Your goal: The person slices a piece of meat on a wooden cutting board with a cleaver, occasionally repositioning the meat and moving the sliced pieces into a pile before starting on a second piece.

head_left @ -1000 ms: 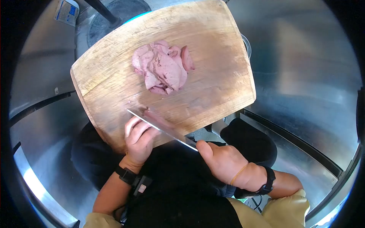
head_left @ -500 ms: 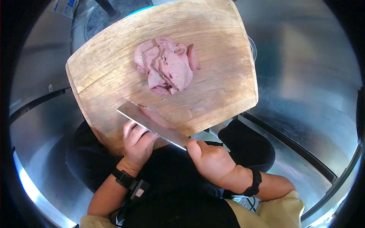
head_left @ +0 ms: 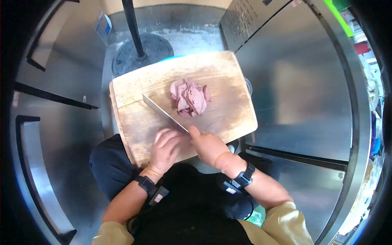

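Note:
A wooden cutting board (head_left: 222, 81) lies tilted in front of me, with a pile of thin pinkish meat slices (head_left: 190, 98) near its middle. My right hand (head_left: 208, 147) is closed on the handle of a broad-bladed knife (head_left: 163, 113), whose blade points up and left, just below and left of the pile. My left hand (head_left: 165, 151) is low on the board, beside the near side of the blade, its fingers bent and blurred. Whatever lies under those fingers is hidden, so I cannot tell if they hold anything.
Steel cabinets stand on the left (head_left: 61, 98) and right (head_left: 294, 94). Beyond the board is a round dark base (head_left: 153, 51) with an upright pole (head_left: 134, 28). A clear round container (head_left: 248, 86) shows partly at the board's right edge.
The view has pulled back and shows more of the surroundings. The knife has moved closer to the pile, and the separate piece seen by the blade earlier is now out of sight.

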`<state>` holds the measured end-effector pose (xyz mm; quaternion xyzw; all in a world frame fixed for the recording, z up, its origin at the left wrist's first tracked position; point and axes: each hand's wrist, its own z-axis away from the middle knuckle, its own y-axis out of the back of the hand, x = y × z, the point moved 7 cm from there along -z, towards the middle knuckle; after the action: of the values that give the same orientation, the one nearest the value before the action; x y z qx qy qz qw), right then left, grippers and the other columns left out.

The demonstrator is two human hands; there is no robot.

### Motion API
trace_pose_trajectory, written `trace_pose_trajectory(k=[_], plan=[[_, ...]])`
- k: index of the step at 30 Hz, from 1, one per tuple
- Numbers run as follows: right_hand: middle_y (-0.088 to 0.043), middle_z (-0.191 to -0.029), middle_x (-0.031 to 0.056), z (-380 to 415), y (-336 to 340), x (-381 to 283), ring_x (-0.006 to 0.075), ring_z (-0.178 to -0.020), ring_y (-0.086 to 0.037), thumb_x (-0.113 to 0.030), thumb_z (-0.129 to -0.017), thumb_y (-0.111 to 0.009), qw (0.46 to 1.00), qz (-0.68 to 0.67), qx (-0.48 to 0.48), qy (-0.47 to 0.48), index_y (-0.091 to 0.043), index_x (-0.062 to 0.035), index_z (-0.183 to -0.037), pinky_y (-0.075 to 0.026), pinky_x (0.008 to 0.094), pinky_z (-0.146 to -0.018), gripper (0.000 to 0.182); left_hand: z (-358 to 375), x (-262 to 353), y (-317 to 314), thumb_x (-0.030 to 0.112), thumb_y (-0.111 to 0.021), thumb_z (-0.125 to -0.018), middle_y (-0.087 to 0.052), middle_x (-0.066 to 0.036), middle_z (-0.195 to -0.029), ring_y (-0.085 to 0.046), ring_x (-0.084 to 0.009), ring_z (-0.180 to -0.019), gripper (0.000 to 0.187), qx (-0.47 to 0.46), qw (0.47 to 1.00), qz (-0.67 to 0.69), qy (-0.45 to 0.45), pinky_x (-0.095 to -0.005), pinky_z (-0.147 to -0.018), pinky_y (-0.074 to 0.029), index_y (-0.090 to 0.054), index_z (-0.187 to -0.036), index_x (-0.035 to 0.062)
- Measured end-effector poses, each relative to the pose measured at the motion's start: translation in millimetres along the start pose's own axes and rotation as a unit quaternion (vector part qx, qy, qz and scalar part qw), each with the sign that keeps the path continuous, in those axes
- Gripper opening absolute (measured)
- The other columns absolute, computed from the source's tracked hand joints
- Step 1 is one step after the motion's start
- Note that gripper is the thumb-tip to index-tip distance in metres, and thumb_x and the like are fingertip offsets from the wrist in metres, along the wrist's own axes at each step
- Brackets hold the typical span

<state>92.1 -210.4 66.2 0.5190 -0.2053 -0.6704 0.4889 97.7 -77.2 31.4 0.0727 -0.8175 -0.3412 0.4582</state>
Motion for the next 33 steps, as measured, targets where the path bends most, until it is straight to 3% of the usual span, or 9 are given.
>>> trace_pose_trajectory(k=[3,4,5,7,8,15,23,30,33], plan=[[-0.064,-0.076,0.0231,36,9,3,0.0394,-0.067,-0.064,-0.001,-0.090,-0.050,0.990,-0.087,0.102,0.049,-0.036,-0.0054,-0.119,-0.050,0.0476,-0.057,0.033,2,2,35,0.000,-0.068,-0.076,-0.059,-0.011,-0.113,-0.055,-0.0281,-0.109,0.035,0.140,0.982,0.067,0.113,-0.0394,-0.093,-0.046,-0.061,-0.110,0.0055],[-0.064,-0.075,0.0212,45,16,0,0.0363,-0.062,-0.064,0.000,-0.091,-0.050,0.979,-0.127,0.141,0.072,-0.035,-0.0052,-0.123,-0.050,0.0451,-0.054,0.036,0,-12,36,0.016,-0.066,-0.089,-0.056,-0.008,-0.122,-0.053,-0.0227,-0.113,0.036,0.140,0.950,0.204,0.191,-0.0388,-0.100,-0.043,-0.054,-0.121,0.0045],[-0.062,-0.074,0.0174,50,14,1,0.0302,-0.057,-0.061,0.000,-0.092,-0.050,0.962,-0.253,0.098,0.035,-0.032,-0.0055,-0.127,-0.049,0.0406,-0.050,0.040,-6,-15,32,0.020,-0.061,-0.092,-0.056,-0.008,-0.124,-0.053,-0.0226,-0.115,0.036,0.104,0.895,0.363,0.236,-0.0392,-0.101,-0.042,-0.052,-0.124,0.0045],[-0.058,-0.073,0.0097,59,16,-17,0.0180,-0.048,-0.055,0.000,-0.095,-0.050,0.875,-0.483,0.004,-0.029,-0.028,-0.0061,-0.136,-0.045,0.0316,-0.044,0.047,-19,-2,28,0.029,-0.051,-0.099,-0.055,-0.008,-0.129,-0.052,-0.0224,-0.120,0.039,0.022,0.709,0.640,0.295,-0.0398,-0.103,-0.041,-0.049,-0.129,0.0045],[-0.051,-0.077,0.0023,62,13,-23,0.0062,-0.046,-0.045,-0.001,-0.096,-0.051,0.836,-0.548,-0.008,-0.025,-0.025,-0.0070,-0.140,-0.039,0.0218,-0.041,0.051,-23,6,28,0.036,-0.041,-0.102,-0.051,-0.009,-0.135,-0.049,-0.0232,-0.125,0.045,-0.004,0.682,0.668,0.297,-0.0412,-0.105,-0.040,-0.045,-0.135,0.0053],[-0.059,-0.085,0.0077,90,6,-16,0.0085,-0.043,-0.047,-0.007,-0.094,-0.056,0.727,-0.685,-0.049,0.023,-0.030,-0.0037,-0.134,-0.041,0.0223,-0.040,0.048,-19,49,22,0.033,-0.048,-0.100,-0.051,-0.006,-0.137,-0.047,-0.0205,-0.127,0.046,-0.071,0.599,0.740,0.297,-0.0397,-0.107,-0.038,-0.045,-0.137,0.0051],[-0.063,-0.085,0.0130,127,-4,26,0.0066,-0.042,-0.045,-0.005,-0.093,-0.056,0.620,-0.782,-0.056,0.044,-0.036,-0.0069,-0.132,-0.039,0.0204,-0.039,0.044,-17,50,-5,0.031,-0.060,-0.095,-0.057,-0.003,-0.125,-0.056,-0.0172,-0.114,0.038,-0.081,0.623,0.687,0.365,-0.0368,-0.097,-0.045,-0.054,-0.125,0.0086],[-0.060,-0.084,0.0091,172,-5,91,0.0063,-0.043,-0.045,-0.001,-0.090,-0.058,0.549,-0.833,0.063,0.035,-0.039,-0.0088,-0.128,-0.038,0.0203,-0.039,0.043,-62,-14,-25,0.010,-0.064,-0.091,-0.063,0.003,-0.092,-0.059,-0.0069,-0.082,0.020,-0.035,0.823,0.459,0.332,-0.0247,-0.075,-0.051,-0.062,-0.111,0.0071],[-0.059,-0.085,0.0099,174,-6,99,0.0063,-0.043,-0.045,0.000,-0.090,-0.059,0.530,-0.842,0.092,0.041,-0.038,-0.0082,-0.128,-0.038,0.0202,-0.039,0.044,-92,-31,-34,0.007,-0.065,-0.089,-0.061,0.002,-0.093,-0.058,-0.0067,-0.079,0.025,-0.078,0.885,0.358,0.288,-0.0256,-0.075,-0.051,-0.060,-0.113,0.0038]])
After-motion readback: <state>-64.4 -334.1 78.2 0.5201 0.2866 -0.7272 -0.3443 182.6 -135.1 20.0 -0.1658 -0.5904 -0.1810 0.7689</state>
